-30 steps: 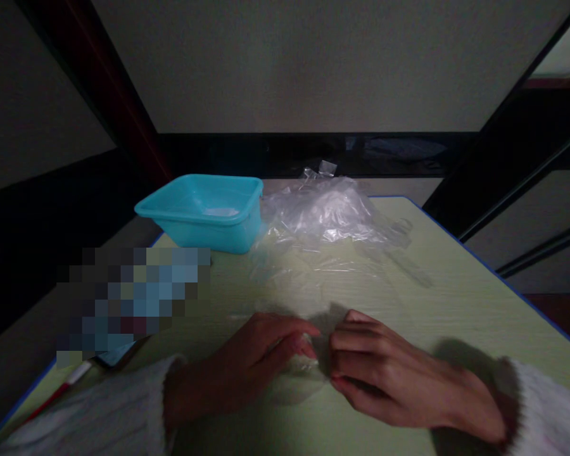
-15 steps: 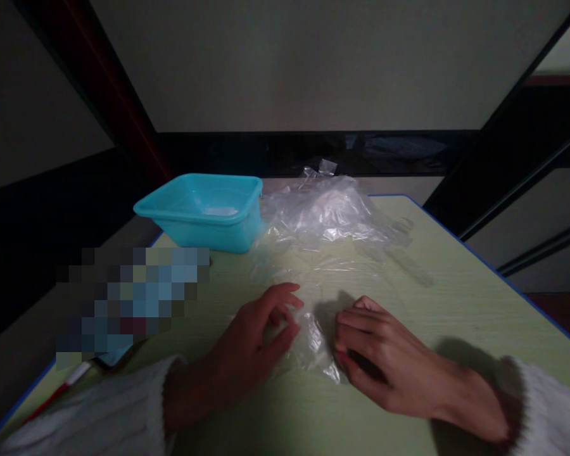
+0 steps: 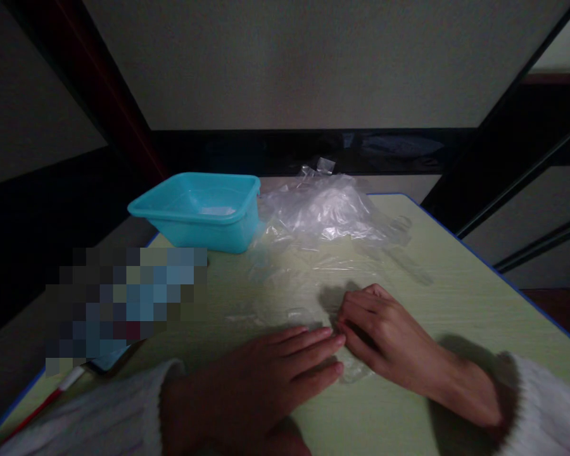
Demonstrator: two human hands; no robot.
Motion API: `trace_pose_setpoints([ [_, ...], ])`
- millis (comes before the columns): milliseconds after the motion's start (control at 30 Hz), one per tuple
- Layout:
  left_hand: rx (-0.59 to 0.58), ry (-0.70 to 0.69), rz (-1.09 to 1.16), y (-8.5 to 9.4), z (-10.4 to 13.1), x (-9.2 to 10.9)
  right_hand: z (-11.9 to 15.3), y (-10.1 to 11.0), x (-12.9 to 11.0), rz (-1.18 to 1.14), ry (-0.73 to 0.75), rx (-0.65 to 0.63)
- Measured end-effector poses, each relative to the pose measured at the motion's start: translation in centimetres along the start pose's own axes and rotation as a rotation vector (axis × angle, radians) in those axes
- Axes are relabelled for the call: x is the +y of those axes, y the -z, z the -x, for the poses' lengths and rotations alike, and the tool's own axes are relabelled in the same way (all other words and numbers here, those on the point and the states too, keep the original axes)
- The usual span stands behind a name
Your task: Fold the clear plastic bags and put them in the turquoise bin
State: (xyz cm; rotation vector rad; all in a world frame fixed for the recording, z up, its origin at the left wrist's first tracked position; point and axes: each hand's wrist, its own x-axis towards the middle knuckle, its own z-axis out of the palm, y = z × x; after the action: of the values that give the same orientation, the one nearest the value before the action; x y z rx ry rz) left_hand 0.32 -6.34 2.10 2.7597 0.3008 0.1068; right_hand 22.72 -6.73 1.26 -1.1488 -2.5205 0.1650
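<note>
Plastic film sits at the near middle of the desk, under and between the hands. Looks super light, floppy, kinda slippery and easy to tear, so an edge pinch seems best. Left hand is flat, fingers straight, not clutching anything; right hand is curled, can't tell if it's pinching film. Clear outline's hard to trace, partly hidden by fingers.

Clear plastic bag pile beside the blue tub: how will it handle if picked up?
The clear plastic bag pile is probably floppy, since it lies in loose creases. It looks thin and see-through, so likely light for its bulk. The glossy highlights suggest it may slide over the table if pushed.
</note>
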Motion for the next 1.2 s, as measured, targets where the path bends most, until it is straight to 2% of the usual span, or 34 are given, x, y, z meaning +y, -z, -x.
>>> trace_pose_setpoints([
  [500,-0.052,0.055,0.041,-0.7,0.3,-0.4,-0.2,0.0,0.3,0.000,-0.007,0.003],
  [967,0.082,0.037,0.021,-0.4,0.3,-0.3,-0.2,0.4,1.0,0.013,-0.043,0.021],
  [1067,0.117,0.079,-0.010,-0.2,0.4,-0.4,-0.3,0.5,1.2,0.023,-0.053,0.033],
  [1200,0.077,0.152,-0.038,-0.1,0.4,-0.7,-0.3,0.8,1.7,0.046,-0.067,0.046],
])
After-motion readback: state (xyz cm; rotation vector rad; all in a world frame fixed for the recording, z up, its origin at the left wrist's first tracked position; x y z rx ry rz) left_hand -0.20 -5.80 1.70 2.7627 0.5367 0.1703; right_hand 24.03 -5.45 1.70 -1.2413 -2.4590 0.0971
